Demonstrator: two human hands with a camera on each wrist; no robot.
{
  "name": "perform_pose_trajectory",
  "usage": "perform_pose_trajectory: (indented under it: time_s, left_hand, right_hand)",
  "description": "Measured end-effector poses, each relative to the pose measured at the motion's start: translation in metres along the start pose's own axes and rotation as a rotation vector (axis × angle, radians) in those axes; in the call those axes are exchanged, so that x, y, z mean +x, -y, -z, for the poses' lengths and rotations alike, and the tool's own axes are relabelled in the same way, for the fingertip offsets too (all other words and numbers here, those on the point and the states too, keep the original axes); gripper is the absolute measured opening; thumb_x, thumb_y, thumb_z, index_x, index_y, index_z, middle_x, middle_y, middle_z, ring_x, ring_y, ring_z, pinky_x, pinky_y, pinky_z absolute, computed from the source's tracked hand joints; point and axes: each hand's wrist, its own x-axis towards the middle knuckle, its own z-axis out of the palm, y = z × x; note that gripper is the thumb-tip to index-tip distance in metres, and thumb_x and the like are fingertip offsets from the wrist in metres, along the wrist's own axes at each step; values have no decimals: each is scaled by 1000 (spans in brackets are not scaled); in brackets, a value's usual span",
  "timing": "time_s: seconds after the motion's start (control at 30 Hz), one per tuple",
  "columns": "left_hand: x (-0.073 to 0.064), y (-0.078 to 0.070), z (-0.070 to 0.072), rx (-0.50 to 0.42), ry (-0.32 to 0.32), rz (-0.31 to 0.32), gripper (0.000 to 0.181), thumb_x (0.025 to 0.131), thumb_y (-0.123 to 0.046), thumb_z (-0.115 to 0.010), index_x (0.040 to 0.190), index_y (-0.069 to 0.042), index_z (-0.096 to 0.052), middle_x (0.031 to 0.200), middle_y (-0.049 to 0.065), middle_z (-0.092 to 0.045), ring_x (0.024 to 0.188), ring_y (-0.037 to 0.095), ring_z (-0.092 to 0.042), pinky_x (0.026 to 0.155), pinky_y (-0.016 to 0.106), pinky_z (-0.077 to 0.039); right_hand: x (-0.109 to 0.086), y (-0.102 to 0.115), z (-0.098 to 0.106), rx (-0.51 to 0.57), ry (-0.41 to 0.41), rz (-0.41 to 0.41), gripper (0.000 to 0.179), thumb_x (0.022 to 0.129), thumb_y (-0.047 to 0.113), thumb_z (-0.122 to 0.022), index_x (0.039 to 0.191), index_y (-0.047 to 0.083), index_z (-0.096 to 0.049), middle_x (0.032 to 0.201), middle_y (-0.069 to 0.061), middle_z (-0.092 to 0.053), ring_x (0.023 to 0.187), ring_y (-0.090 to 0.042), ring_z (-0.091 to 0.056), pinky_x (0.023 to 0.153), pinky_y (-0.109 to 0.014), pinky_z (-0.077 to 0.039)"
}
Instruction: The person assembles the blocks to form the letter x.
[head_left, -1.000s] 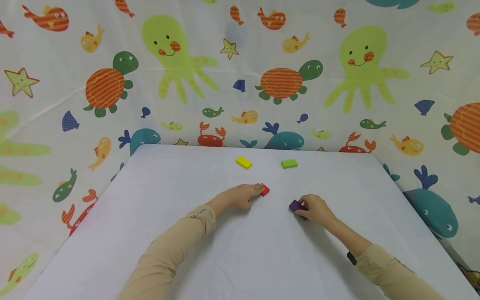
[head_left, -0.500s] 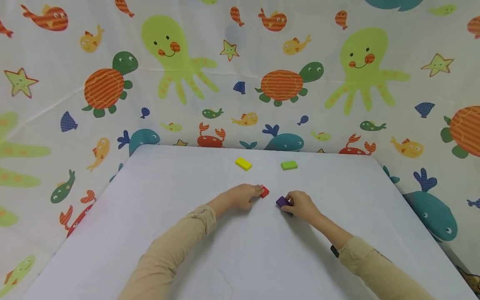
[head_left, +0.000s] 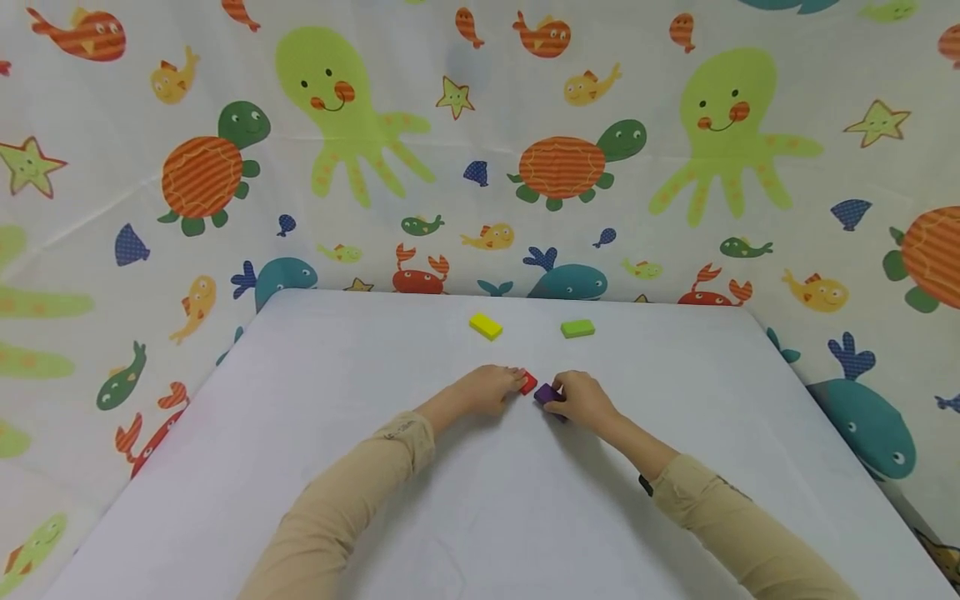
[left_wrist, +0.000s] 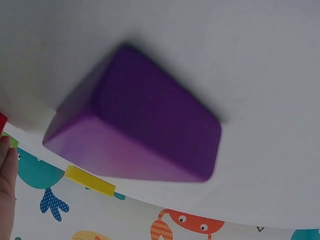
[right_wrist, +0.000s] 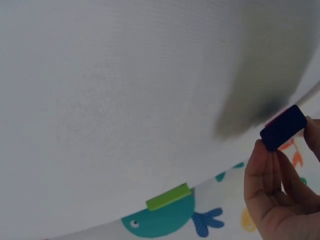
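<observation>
My left hand (head_left: 489, 388) reaches over the table with its fingertips on a small red block (head_left: 529, 383). In the left wrist view the fingers (left_wrist: 6, 172) show only at the left edge, looking straight, beside a sliver of the red block. With thumb and fingers my right hand (head_left: 587, 401) pinches a dark purple block (head_left: 549, 395), just right of the red one, with a narrow gap between them in the head view. The right wrist view shows this block (right_wrist: 283, 128) at the fingertips. Another purple block (left_wrist: 150, 120) looms large in the left wrist view; I cannot make it out in the head view.
Farther back on the white table (head_left: 375, 350) lie a yellow block (head_left: 486, 326) and a light green block (head_left: 577, 328), apart from each other. A curtain (head_left: 450, 225) printed with sea animals hangs behind the table and along its sides.
My right hand has slid left and slightly away from me with the purple block, bringing it close to the red block. The left hand stays nearly still at the red block.
</observation>
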Motion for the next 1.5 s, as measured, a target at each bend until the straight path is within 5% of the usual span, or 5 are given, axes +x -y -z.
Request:
perform_pose_trajectory:
  time_s: [1.5]
  left_hand:
    - [0, 1, 0, -16, -35, -25, 38, 91, -7, -54, 129, -4, -56, 138, 11, -52, 128, 23, -50, 106, 35, -42]
  right_hand:
    - [16, 13, -13, -98, -3, -15, 29, 75, 19, -79, 90, -2, -65, 87, -13, -69, 70, -16, -54, 67, -31, -49]
